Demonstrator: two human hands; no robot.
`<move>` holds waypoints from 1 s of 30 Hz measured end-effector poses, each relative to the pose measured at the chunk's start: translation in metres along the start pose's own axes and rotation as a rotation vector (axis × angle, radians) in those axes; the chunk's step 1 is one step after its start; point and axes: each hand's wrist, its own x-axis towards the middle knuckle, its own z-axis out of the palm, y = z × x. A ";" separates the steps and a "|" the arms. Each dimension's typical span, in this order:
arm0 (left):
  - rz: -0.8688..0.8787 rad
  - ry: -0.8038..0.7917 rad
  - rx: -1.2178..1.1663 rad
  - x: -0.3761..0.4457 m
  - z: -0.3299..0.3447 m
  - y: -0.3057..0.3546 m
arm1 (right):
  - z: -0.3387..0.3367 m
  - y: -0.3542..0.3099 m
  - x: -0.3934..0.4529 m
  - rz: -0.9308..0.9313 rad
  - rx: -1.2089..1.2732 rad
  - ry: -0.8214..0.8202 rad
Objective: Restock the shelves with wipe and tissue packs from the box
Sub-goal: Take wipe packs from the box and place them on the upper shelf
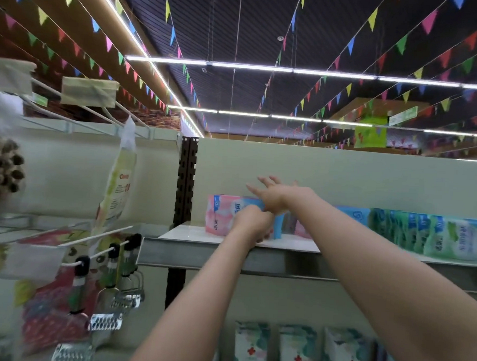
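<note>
Left grip (253,219) curls round the pink pack (220,214) on the shelf (227,256) — right grip (272,195) splayed above it.

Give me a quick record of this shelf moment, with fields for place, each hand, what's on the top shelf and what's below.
place: shop aisle, top shelf
left hand: fingers curled at the pink pack
right hand: fingers spread, resting on the blue pack
top shelf right: row of green packs
shelf below: upright white-green packs
left side: graters hanging on hooks
box: not in view
</note>
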 end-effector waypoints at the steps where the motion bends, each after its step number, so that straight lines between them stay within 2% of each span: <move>1: 0.020 -0.002 0.000 0.001 0.001 -0.001 | 0.000 0.005 -0.007 0.000 0.057 0.030; 7: 0.185 0.031 0.081 -0.004 0.002 0.006 | 0.025 0.037 -0.068 0.007 0.223 0.174; 11: 0.361 0.029 0.188 -0.026 0.024 0.033 | 0.050 0.067 -0.117 0.131 0.328 0.472; 13: 0.427 -0.014 0.164 -0.039 0.049 0.054 | 0.058 0.085 -0.146 0.232 0.387 0.529; 17: 0.581 -0.120 0.161 -0.073 0.127 0.105 | 0.082 0.128 -0.214 0.312 0.451 0.457; 20: 0.650 -0.260 0.173 -0.106 0.196 0.130 | 0.108 0.163 -0.276 0.431 0.538 0.380; 23: 0.644 -0.469 0.202 -0.138 0.274 0.134 | 0.160 0.199 -0.337 0.582 0.626 0.326; 27: 0.599 -0.756 0.304 -0.186 0.389 0.117 | 0.254 0.242 -0.408 0.684 0.601 0.044; 30: 0.573 -0.912 0.349 -0.222 0.465 0.102 | 0.323 0.269 -0.459 0.817 0.648 -0.051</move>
